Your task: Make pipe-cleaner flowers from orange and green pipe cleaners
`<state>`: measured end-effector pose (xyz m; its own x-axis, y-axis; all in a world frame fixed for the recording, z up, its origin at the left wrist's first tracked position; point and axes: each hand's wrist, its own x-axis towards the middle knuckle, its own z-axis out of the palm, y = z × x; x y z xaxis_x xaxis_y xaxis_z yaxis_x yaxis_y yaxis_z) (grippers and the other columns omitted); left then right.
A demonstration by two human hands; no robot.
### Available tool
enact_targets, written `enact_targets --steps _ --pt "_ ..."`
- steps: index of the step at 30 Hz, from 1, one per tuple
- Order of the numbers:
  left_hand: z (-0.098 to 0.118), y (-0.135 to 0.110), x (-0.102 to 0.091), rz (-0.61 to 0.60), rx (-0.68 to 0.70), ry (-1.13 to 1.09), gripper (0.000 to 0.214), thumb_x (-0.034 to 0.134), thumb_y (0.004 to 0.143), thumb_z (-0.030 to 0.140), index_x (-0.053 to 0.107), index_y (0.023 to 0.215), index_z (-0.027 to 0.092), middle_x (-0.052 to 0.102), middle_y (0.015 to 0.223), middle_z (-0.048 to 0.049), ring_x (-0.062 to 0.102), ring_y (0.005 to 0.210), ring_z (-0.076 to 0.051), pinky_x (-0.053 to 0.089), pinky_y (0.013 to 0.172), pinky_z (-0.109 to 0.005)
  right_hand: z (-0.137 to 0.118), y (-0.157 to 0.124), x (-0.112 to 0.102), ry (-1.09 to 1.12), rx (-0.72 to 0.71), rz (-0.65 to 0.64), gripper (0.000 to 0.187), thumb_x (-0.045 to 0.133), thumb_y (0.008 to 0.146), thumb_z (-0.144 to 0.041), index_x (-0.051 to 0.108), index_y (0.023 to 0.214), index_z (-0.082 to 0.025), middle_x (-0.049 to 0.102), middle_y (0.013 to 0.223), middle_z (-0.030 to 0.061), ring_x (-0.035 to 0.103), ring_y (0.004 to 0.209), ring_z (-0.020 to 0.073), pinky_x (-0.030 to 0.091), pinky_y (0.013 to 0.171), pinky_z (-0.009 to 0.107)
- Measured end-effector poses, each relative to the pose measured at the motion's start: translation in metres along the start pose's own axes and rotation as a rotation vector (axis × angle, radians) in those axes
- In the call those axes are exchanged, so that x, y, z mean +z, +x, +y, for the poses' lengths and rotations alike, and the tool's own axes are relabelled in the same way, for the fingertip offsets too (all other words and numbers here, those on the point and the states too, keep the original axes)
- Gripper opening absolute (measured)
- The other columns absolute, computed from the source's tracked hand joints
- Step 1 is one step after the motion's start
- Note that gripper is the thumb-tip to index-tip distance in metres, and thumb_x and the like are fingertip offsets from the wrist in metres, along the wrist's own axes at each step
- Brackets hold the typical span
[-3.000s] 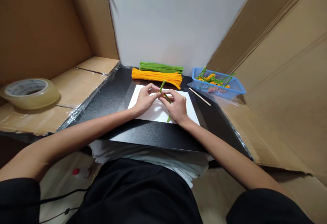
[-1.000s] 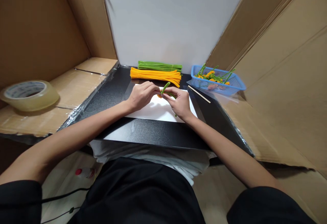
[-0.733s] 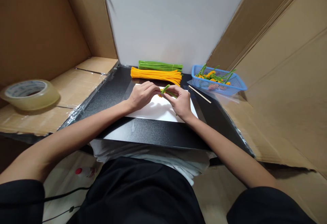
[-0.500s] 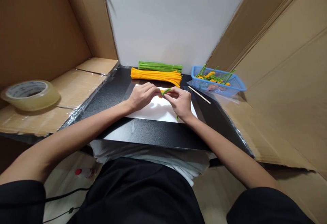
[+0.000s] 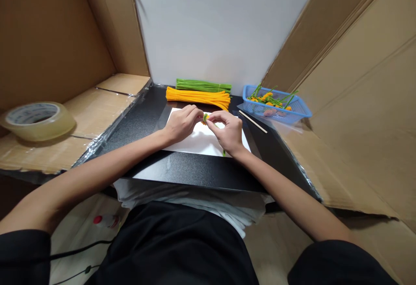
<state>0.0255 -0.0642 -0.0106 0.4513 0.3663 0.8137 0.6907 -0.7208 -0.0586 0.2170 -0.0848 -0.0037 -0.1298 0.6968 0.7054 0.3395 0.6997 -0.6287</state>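
Over a white sheet of paper, my left hand and my right hand meet at the fingertips. Pinched between them is a small twisted piece of green and yellow pipe cleaners; the fingers hide part of it. The green strand curls round at the top, with yellow beside and beneath it. A short green end shows below my right hand, and I cannot tell whether it joins the held piece. Behind the paper lie a bundle of yellow pipe cleaners and a bundle of green ones.
A blue basket with green and yellow pipe-cleaner pieces stands at the back right. Near it lies a thin pale stick. On cardboard at left rests a roll of clear tape. Cardboard walls flank the black tabletop.
The green strand, which stuck out toward the upper right, is now bent round in a small curl at the fingertips. Both hands stay in nearly the same place.
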Motion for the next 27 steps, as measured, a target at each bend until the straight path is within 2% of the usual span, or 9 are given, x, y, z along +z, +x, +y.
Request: enact_targets --steps 5,7,9,11,15,18,20,23,27 --pt "0.008 0.004 -0.001 -0.06 -0.042 0.023 0.019 0.046 0.1 0.02 0.063 0.092 0.017 0.068 0.085 -0.0081 0.061 0.078 -0.019 0.037 0.058 -0.03 -0.001 0.0 0.0 -0.101 -0.105 -0.001 0.007 0.066 0.087 -0.023 0.069 0.08 -0.021 0.073 0.085 0.0046 0.068 0.077 0.0183 0.058 0.075 0.034" --pt "0.011 0.005 -0.002 -0.093 -0.114 -0.029 0.014 0.049 0.096 0.017 0.063 0.091 0.017 0.068 0.086 -0.0081 0.061 0.077 -0.019 0.034 0.056 -0.03 0.0 -0.001 0.0 -0.165 -0.137 -0.007 0.008 0.064 0.088 -0.022 0.068 0.081 -0.022 0.072 0.085 0.0048 0.067 0.078 0.0191 0.058 0.076 0.034" --pt "0.014 0.005 -0.001 -0.117 -0.25 -0.142 0.01 0.053 0.093 0.017 0.062 0.089 0.018 0.069 0.084 -0.0068 0.06 0.073 -0.019 0.033 0.056 -0.029 0.002 -0.001 0.0 -0.237 -0.189 -0.014 0.009 0.062 0.089 -0.021 0.067 0.082 -0.023 0.072 0.086 0.0055 0.067 0.08 0.0203 0.057 0.078 0.035" --pt "0.016 0.006 0.0 -0.137 -0.423 -0.314 0.01 0.057 0.092 0.022 0.061 0.083 0.019 0.068 0.076 -0.0043 0.057 0.066 -0.018 0.034 0.056 -0.029 0.004 -0.001 -0.001 -0.297 -0.257 -0.034 0.011 0.06 0.091 -0.02 0.067 0.083 -0.023 0.072 0.089 0.007 0.067 0.086 0.0218 0.056 0.08 0.036" --pt "0.013 0.011 -0.001 -0.271 -0.766 -0.8 0.034 0.064 0.09 0.04 0.056 0.064 0.019 0.057 0.058 -0.0022 0.047 0.053 -0.014 0.031 0.051 -0.029 0.003 -0.002 -0.004 -0.412 -0.388 -0.077 0.015 0.056 0.095 -0.019 0.068 0.087 -0.022 0.072 0.096 0.0106 0.067 0.092 0.0241 0.055 0.084 0.038" --pt "0.011 0.016 -0.006 -0.417 -0.962 -1.201 0.035 0.071 0.083 0.041 0.057 0.062 0.017 0.056 0.059 -0.0044 0.044 0.049 -0.012 0.028 0.046 -0.027 0.002 -0.001 -0.004 -0.459 -0.447 -0.089 0.014 0.056 0.096 -0.019 0.069 0.092 -0.021 0.073 0.1 0.0113 0.067 0.091 0.0237 0.055 0.084 0.038" --pt "0.013 0.019 -0.011 -0.467 -1.06 -1.352 0.032 0.075 0.078 0.039 0.059 0.063 0.016 0.056 0.061 -0.0048 0.043 0.049 -0.01 0.026 0.045 -0.025 0.002 0.0 -0.004 -0.443 -0.46 -0.075 0.012 0.057 0.096 -0.019 0.069 0.092 -0.021 0.073 0.098 0.0104 0.068 0.091 0.023 0.056 0.084 0.038" --pt "0.02 0.023 -0.016 -0.372 -1.151 -1.28 0.033 0.079 0.072 0.04 0.061 0.065 0.014 0.054 0.063 -0.0025 0.043 0.053 -0.008 0.026 0.048 -0.023 0.003 0.003 -0.006 -0.353 -0.418 -0.009 0.009 0.061 0.094 -0.019 0.068 0.088 -0.021 0.073 0.093 0.0077 0.069 0.087 0.0208 0.057 0.08 0.036" --pt "0.03 0.027 -0.02 -0.196 -1.038 -1.083 0.038 0.082 0.069 0.047 0.063 0.065 0.015 0.055 0.062 -0.0004 0.046 0.059 -0.01 0.032 0.054 -0.024 0.003 0.008 -0.01 -0.2 -0.292 0.062 0.007 0.067 0.09 -0.019 0.068 0.083 -0.021 0.074 0.086 0.0045 0.068 0.076 0.0173 0.058 0.072 0.033"
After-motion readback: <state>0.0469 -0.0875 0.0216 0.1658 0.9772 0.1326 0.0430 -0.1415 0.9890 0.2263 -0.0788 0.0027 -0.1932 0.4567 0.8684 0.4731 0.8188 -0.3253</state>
